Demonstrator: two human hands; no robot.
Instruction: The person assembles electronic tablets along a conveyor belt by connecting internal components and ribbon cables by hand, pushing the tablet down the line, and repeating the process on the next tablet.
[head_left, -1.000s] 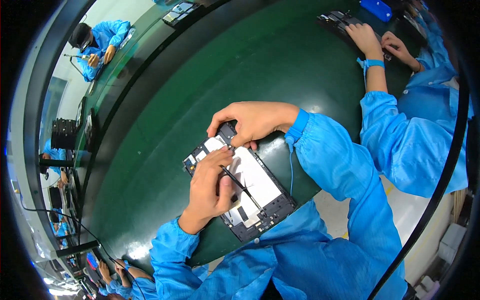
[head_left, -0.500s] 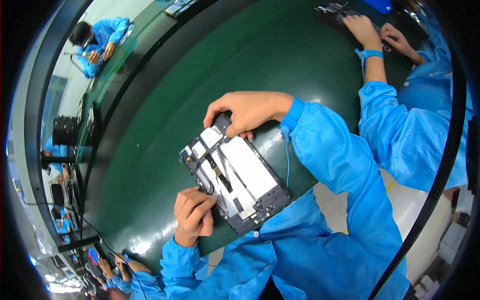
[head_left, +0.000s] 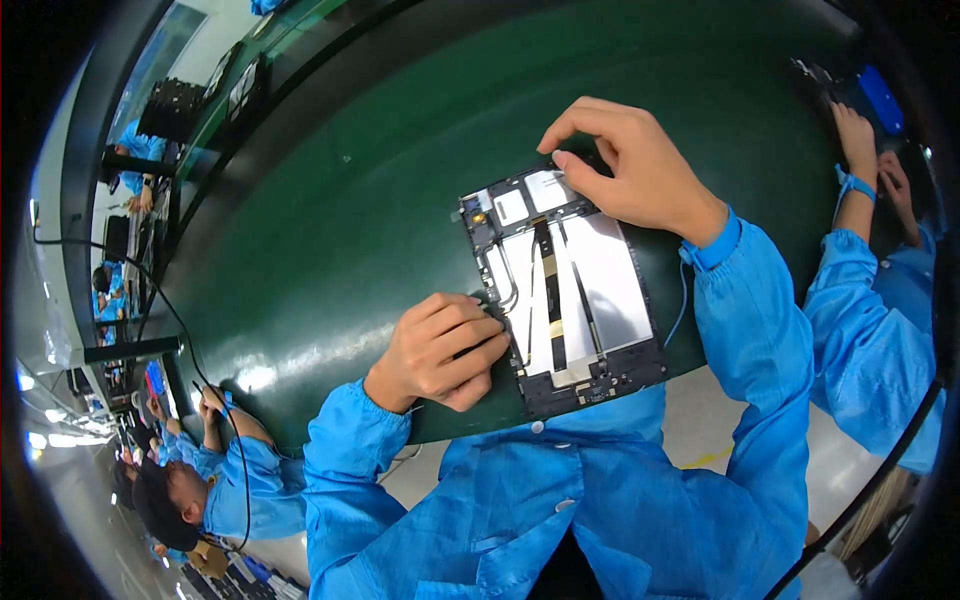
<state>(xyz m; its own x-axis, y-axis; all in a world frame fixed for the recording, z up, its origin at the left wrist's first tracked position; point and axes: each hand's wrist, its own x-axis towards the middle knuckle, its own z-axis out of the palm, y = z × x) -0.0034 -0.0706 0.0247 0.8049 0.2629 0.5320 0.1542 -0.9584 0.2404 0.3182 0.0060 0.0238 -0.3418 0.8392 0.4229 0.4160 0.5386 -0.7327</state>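
Note:
An opened tablet (head_left: 610, 290) lies at the near edge of the green table, its inside facing up. Pale metal panels, a black ribbon cable (head_left: 552, 290) down the middle and a dark board along the bottom show. My left hand (head_left: 440, 350) is closed, its curled fingers at the tablet's left edge; the fingertips are partly hidden. At the top right corner, my right hand (head_left: 635, 165) has thumb and index finger closed on the upper edge, with the other fingers tucked behind. A blue band circles my right wrist.
The green table (head_left: 330, 240) curves across the view. To the right, a co-worker's hands (head_left: 860, 145) are near dark parts and a blue object (head_left: 880, 98). Another person (head_left: 200, 500) sits at the lower left. A thin black cable (head_left: 225, 400) hangs on the left; a dark frame edges the table.
The view has turned, so the tablet now appears farther right and more upright. My right thumb has moved from the tablet's face toward its top edge. My left hand stays at the left edge.

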